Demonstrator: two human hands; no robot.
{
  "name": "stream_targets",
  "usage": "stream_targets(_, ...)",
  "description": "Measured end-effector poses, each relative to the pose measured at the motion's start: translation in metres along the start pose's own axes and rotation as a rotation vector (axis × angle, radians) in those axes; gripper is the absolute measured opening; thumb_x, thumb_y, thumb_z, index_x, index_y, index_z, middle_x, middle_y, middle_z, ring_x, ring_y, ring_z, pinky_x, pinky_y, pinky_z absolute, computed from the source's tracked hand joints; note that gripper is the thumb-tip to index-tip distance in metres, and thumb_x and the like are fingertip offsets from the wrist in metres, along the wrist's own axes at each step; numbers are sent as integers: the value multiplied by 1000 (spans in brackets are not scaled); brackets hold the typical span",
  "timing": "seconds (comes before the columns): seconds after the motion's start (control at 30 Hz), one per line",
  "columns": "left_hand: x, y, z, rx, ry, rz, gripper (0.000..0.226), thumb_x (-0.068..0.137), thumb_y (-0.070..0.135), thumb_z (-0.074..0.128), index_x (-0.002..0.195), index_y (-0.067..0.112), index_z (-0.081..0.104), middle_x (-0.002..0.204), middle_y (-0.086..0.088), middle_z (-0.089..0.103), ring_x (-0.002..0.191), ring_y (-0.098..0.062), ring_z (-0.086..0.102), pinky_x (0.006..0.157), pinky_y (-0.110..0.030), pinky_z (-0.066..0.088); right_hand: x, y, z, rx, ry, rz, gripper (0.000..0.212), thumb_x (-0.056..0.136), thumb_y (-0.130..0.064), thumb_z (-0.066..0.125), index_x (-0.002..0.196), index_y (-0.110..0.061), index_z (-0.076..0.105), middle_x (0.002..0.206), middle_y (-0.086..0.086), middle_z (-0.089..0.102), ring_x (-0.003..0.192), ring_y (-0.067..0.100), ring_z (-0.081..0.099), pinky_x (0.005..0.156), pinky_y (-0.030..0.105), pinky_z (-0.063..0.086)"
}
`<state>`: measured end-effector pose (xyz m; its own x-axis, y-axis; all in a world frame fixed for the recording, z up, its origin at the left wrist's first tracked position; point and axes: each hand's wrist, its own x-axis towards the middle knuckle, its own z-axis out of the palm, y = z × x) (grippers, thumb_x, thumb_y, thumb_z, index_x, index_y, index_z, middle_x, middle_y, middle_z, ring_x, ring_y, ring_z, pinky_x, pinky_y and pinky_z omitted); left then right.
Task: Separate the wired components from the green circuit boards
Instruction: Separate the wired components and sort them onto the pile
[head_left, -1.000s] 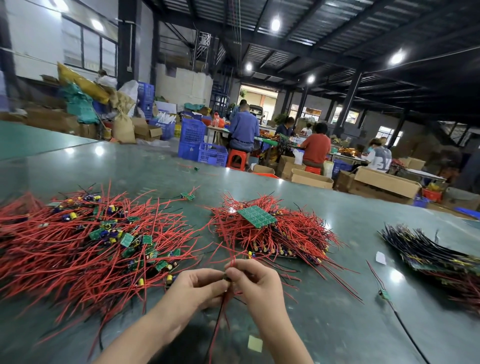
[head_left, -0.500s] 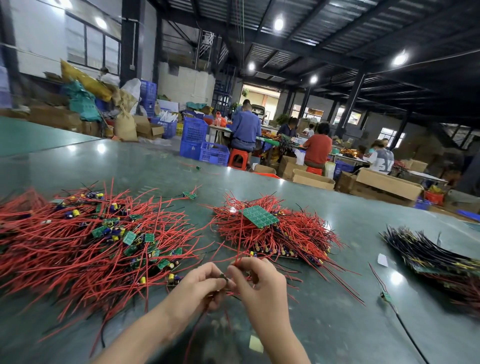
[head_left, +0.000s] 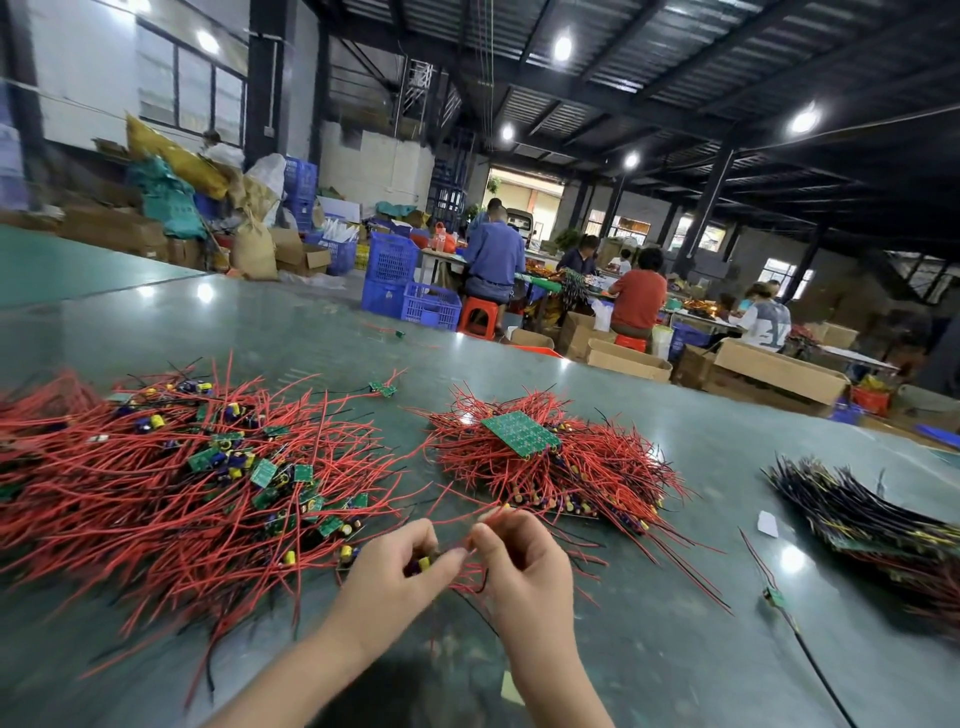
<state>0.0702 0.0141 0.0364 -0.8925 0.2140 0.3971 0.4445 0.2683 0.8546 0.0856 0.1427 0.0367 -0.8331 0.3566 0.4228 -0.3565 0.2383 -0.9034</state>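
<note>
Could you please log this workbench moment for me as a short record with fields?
left hand: pinches a small wired component
right hand: pinches red wires
left pile: red wires mixed with small green boards
middle pile: red wires, green circuit board on top
right pile: dark wires
surface: green table

Glossy grey-green counter (head_left: 649, 649), ceiling lamps mirrored in its surface. On the left, a wide heap of red wires (head_left: 156, 499) is spread, small green boards and capacitors mixed in. At the middle, a tighter red bundle (head_left: 571, 478) is topped by a larger green board (head_left: 521, 433). On the right, a pile of black wires (head_left: 857, 509). Loose pieces are scattered: a wired board (head_left: 775, 596), a white scrap (head_left: 767, 523), a yellowish scrap (head_left: 511, 688).
</note>
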Motion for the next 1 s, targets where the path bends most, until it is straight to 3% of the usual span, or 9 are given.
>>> stream_targets(0.07, -2, 0, 1, 124, 20, 69, 42, 85, 24, 65, 58, 34, 34, 42, 8, 44, 80, -16, 48, 50, -7, 33, -2, 2, 3, -11, 47, 2, 24, 82, 3, 64, 69, -16, 60, 63, -5, 62, 60, 5, 54, 61, 20, 44)
stream_targets(0.13, -4, 1, 1, 187, 29, 118, 41, 87, 28, 61, 59, 33, 31, 45, 8, 35, 72, -23, 51, 51, -12, 32, -3, 3, 4, 5, 74, 24, 24, 82, 3, 64, 68, -17, 61, 63, -3, 63, 60, 6, 55, 61, 24, 45)
stream_targets(0.17, -3, 0, 2, 218, 21, 135, 38, 88, 29, 59, 61, 31, 32, 46, 9, 33, 64, -24, 53, 51, -15, 30, -3, 3, 4, 19, 77, 35, 24, 82, 2, 65, 68, -17, 62, 63, -2, 64, 60, 8, 56, 60, 26, 45)
stream_targets(0.27, -3, -1, 0, 265, 30, 175, 27, 90, 28, 57, 69, 24, 42, 47, 11, 29, 64, -32, 57, 52, -28, 28, -2, 0, 3, 70, 80, 44, 22, 81, 2, 66, 69, -16, 63, 65, 0, 66, 60, 9, 58, 59, 26, 46)
stream_targets(0.37, -2, -5, 0, 269, 47, 152, 35, 91, 33, 55, 63, 31, 33, 46, 10, 31, 63, -29, 55, 50, -15, 26, -3, -4, 4, 154, 56, 102, 18, 82, 2, 65, 73, -13, 62, 66, 1, 65, 58, 6, 57, 56, 18, 44)
stream_targets(0.5, 1, -13, 3, 279, 74, 127, 38, 89, 39, 57, 60, 31, 34, 44, 6, 37, 45, -8, 40, 47, -17, 30, -3, -8, 1, 187, 68, 154, 12, 84, -3, 64, 77, -12, 63, 68, 0, 66, 59, 5, 55, 56, 20, 43)
stream_targets(0.67, 4, -22, 1, 225, 48, 148, 27, 87, 41, 60, 70, 25, 47, 49, 4, 50, 45, -11, 46, 45, -22, 30, 0, -10, -4, 210, 83, 164, 11, 85, 0, 63, 79, -9, 64, 70, -2, 65, 63, 3, 58, 63, 20, 46)
stream_targets(0.8, 4, -25, 2, 218, 36, 142, 39, 88, 41, 58, 56, 25, 44, 42, 6, 39, 42, -11, 39, 46, -25, 25, 0, -8, -5, 295, 75, 263, 9, 86, -4, 63, 80, -11, 64, 64, -7, 61, 53, -1, 50, 55, 13, 40)
stream_targets(1.0, 7, -27, 1, 252, 42, 117, 41, 89, 39, 58, 54, 23, 46, 41, 6, 37, 42, -10, 39, 44, -21, 22, 4, -7, -9, 267, 117, 201, 9, 85, -6, 65, 78, -12, 65, 70, -5, 65, 61, 0, 56, 56, 10, 42)
